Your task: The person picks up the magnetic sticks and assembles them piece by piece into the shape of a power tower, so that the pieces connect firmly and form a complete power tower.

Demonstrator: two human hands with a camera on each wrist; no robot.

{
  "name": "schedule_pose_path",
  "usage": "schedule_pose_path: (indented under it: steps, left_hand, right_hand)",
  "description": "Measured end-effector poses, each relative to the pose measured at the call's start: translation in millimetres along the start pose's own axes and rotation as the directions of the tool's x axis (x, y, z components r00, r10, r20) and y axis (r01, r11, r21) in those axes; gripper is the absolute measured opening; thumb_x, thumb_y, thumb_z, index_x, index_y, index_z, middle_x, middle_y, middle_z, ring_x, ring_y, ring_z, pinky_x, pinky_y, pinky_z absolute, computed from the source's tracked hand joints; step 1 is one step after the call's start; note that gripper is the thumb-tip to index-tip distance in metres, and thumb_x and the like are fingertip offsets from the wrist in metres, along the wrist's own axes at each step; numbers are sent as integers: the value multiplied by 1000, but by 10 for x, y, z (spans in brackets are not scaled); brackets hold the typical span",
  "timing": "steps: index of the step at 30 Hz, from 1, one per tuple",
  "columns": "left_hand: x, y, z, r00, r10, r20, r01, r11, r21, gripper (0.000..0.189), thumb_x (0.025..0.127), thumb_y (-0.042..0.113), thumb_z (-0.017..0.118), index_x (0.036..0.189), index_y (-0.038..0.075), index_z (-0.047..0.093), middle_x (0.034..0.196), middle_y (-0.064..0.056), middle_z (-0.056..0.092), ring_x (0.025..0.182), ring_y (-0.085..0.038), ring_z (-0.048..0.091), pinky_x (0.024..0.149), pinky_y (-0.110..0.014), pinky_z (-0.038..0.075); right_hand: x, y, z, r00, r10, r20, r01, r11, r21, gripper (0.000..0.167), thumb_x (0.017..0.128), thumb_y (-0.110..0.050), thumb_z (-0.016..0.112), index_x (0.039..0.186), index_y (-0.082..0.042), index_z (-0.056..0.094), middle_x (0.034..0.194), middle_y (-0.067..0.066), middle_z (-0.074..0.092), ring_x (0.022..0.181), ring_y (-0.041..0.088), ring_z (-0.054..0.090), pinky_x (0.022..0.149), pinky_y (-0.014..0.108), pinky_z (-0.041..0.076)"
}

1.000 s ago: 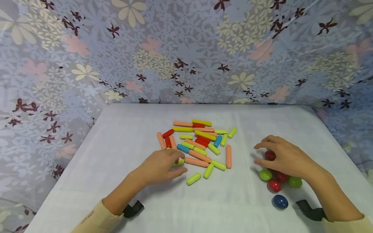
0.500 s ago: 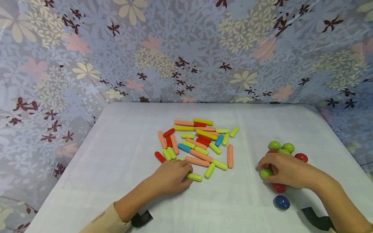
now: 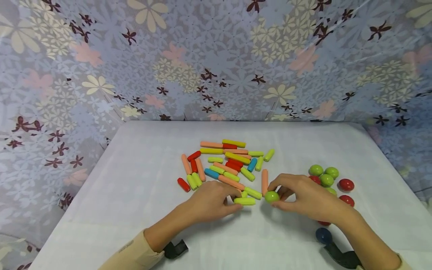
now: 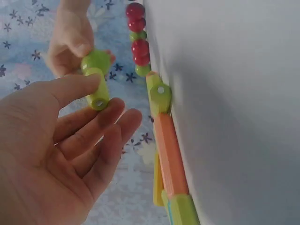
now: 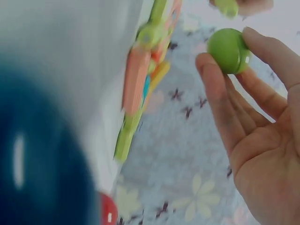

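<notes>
In the head view my left hand (image 3: 209,202) pinches a short lime-green stick (image 3: 245,201) between thumb and fingers, just above the table. The left wrist view shows a small pale dot on the end of this stick (image 4: 97,101). My right hand (image 3: 305,197) holds a glossy green ball (image 3: 271,196) by its fingertips, facing the left hand across a small gap. In the right wrist view the ball (image 5: 227,49) sits between thumb and fingers. Below the hands, an orange stick (image 3: 264,182) and a lime-green stick (image 3: 252,192) lie on the table.
Orange, yellow, red, blue and lime-green sticks (image 3: 231,182) are spread over the middle of the white tabletop (image 3: 145,150). At the right lie green balls (image 3: 316,170), red balls (image 3: 346,184) and a dark blue ball (image 3: 324,236). A flowered cloth (image 3: 216,60) hangs behind.
My left hand has picked up a lime-green stick and moved right with it. My right hand has taken a green ball from the group and carried it left toward the left hand.
</notes>
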State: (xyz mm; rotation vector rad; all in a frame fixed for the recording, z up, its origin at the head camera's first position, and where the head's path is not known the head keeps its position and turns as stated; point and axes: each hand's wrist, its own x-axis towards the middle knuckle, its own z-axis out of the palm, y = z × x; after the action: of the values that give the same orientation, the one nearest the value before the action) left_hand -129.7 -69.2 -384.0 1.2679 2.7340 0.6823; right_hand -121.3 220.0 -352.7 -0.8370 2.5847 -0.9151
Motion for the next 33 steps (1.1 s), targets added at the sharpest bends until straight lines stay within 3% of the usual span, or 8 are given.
schedule_pose_path:
  steps: [7,11,13,18,23,26,29,33]
  left_hand:
    - [9,9,58,999,40,-24,-41,997,-60,21,86,35,73,101,20,71,84,17,66,62,8,48,61,-10,41]
    - [-2,-29,103,1000,7,-16,-10,970,-241,20,86,32,73,103,20,69,88,17,64,67,5,53,62,-13,46]
    - [-9,-42,125,999,-48,-8,41,922,-386,22,86,32,74,105,21,68,89,16,63,69,0,56,62,-17,49]
    - [-4,-58,160,986,-167,-12,118,747,-654,26,84,31,75,107,21,68,96,9,64,75,-12,60,65,-27,52]
    - [-1,-79,179,989,-148,-8,92,656,-749,27,85,22,75,110,14,68,109,5,64,85,-14,64,73,-30,55]
    - [1,-101,191,993,-116,-10,64,617,-784,27,86,16,73,111,8,67,114,0,63,95,-14,64,81,-31,54]
    - [4,-119,194,996,-88,-21,38,614,-788,27,88,14,71,113,4,66,112,-2,64,100,-14,63,87,-33,51]
    - [-8,-123,191,997,-82,-9,48,658,-752,31,88,18,72,115,5,66,103,4,67,95,-13,64,86,-32,52]
  right_hand:
    - [71,-116,207,995,-87,-43,88,996,27,28,82,-28,78,106,-24,63,98,-15,63,83,0,63,71,28,55]
    - [72,-112,242,995,-86,-57,89,995,46,28,82,-28,77,106,-24,63,99,-15,63,85,1,64,72,28,55]
    - [74,-109,261,995,-85,-58,88,994,57,29,83,-30,76,107,-24,63,99,-14,63,86,2,64,73,27,55]
    - [81,-112,325,995,-88,-50,89,996,26,28,83,-34,75,108,-28,62,97,-18,63,84,0,62,72,29,55]
    - [92,-114,399,996,-87,-8,87,996,-21,29,84,-37,74,110,-31,63,98,-20,63,84,-1,61,73,31,54]
    - [95,-98,420,996,-84,5,84,995,-52,31,84,-37,74,112,-27,65,101,-18,64,85,0,60,74,31,54]
    - [102,-71,426,996,-85,-27,82,992,-94,30,84,-32,75,111,-24,66,101,-15,64,81,-1,59,71,29,53]
    - [130,-34,447,997,-68,-38,61,985,-161,30,88,-30,72,117,-24,65,110,-15,59,80,-3,56,70,24,52]
